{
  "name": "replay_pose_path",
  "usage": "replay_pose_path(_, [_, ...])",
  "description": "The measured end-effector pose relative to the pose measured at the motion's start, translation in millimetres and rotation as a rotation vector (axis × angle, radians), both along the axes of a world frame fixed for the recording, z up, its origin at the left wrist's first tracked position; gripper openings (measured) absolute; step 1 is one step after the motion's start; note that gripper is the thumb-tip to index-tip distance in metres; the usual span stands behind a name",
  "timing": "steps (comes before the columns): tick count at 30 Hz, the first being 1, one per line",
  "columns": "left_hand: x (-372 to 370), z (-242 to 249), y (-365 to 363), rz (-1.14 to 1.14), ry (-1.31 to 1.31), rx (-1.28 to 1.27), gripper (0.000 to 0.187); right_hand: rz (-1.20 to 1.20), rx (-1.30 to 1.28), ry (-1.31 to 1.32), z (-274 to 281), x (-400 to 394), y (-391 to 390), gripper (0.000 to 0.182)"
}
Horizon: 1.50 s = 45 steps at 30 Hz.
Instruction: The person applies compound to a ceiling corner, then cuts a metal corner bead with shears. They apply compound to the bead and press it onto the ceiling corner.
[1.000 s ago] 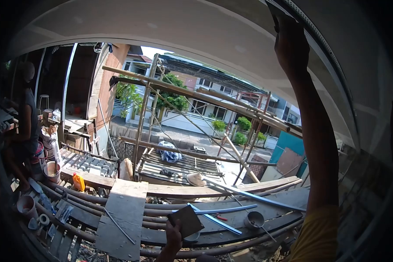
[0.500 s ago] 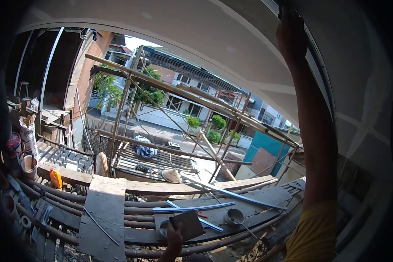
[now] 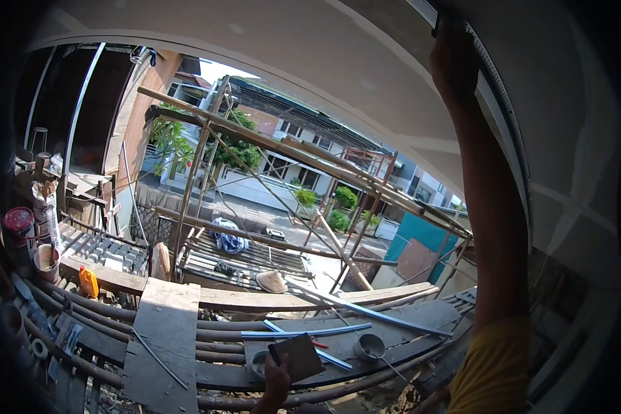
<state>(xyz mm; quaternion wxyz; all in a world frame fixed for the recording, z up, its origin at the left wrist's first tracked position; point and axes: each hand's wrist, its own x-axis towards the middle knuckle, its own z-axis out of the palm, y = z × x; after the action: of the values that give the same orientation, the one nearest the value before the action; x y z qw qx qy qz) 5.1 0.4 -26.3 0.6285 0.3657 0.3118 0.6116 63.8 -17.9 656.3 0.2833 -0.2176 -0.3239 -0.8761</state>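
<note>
At the lower middle, my left hand (image 3: 277, 381) is closed on the edge of a dark square plate (image 3: 305, 357), which is tilted and looks like a plasterer's board. My right hand (image 3: 454, 62) is raised to the ceiling at the upper right, closed around a dark tool that is mostly hidden in shadow. Only a small dark edge of it shows beside the fingers. Right by this hand runs a perforated metal strip (image 3: 495, 76) along the ceiling joint. Below, near the plate, a bowl (image 3: 259, 363) is partly covered by it.
Bamboo scaffold poles (image 3: 276, 145) cross in front. Planks (image 3: 160, 345) lie over poles underfoot, with gaps between. Metal profiles (image 3: 307, 332), a bucket (image 3: 370, 346) with a stick, and a straw hat (image 3: 272, 281) lie around. An orange jerrycan (image 3: 88, 282) and paint pails (image 3: 46, 259) stand left.
My right hand has shifted slightly left and down along the ceiling strip. My left hand and the plate have barely moved. The view has tilted a little.
</note>
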Motion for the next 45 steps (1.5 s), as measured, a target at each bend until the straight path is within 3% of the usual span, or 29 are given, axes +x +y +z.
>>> replay_pose_path(5, [-1.5, 6.9, -2.2, -0.009, -0.028, -0.024, 0.029, -0.007, 0.036, -0.062, 1.7, 3.9, 6.5, 0.021])
replay_pose_path(8, [-2.2, 8.4, -3.4, 0.003, -0.019, -0.010, 0.029, 0.113, -0.107, 0.002, -9.8, 1.9, 2.4, 0.032])
replay_pose_path(14, [-0.3, 0.6, 1.8, 0.028, -0.004, 0.027, 0.031, 0.082, -0.028, -0.187, -20.6, -4.6, -7.5, 0.030])
replay_pose_path(20, [-0.3, -0.9, 1.3, 0.034, 0.003, 0.041, 0.032, 0.083, -0.130, 0.070, -12.7, -24.9, -6.6, 0.036])
replay_pose_path(23, [0.9, -3.9, 3.2, 0.037, 0.003, 0.050, 0.032, 0.085, -0.096, 0.124, -11.6, -32.9, -6.7, 0.034])
replay_pose_path(25, [-1.2, 1.3, 0.5, 0.047, 0.025, 0.049, 0.032, 0.106, -0.016, 0.037, -8.1, -32.9, -2.1, 0.021])
replay_pose_path(29, [0.0, -1.1, 2.4, 0.060, 0.046, 0.048, 0.032, 0.150, -0.090, 0.013, -8.2, -29.5, 2.8, 0.018])
replay_pose_path(31, [-2.2, 1.8, 0.5, 0.051, 0.039, 0.039, 0.032, 0.139, -0.010, -0.214, -10.7, -23.4, 4.5, 0.036])
replay_pose_path(38, [-8.8, 13.2, -5.2, 0.066, 0.073, 0.069, 0.034, 0.105, -0.127, -0.081, -11.0, -32.0, -4.1, 0.045])
replay_pose_path(40, [-7.6, 9.8, -2.6, 0.060, 0.079, 0.060, 0.034, 0.140, -0.120, 0.072, -17.3, -51.4, -9.2, 0.017])
replay_pose_path(45, [0.0, -10.7, 10.0, 0.073, 0.077, 0.089, 0.035, 0.164, -0.041, -0.007, -1.2, -56.4, 0.4, 0.015])
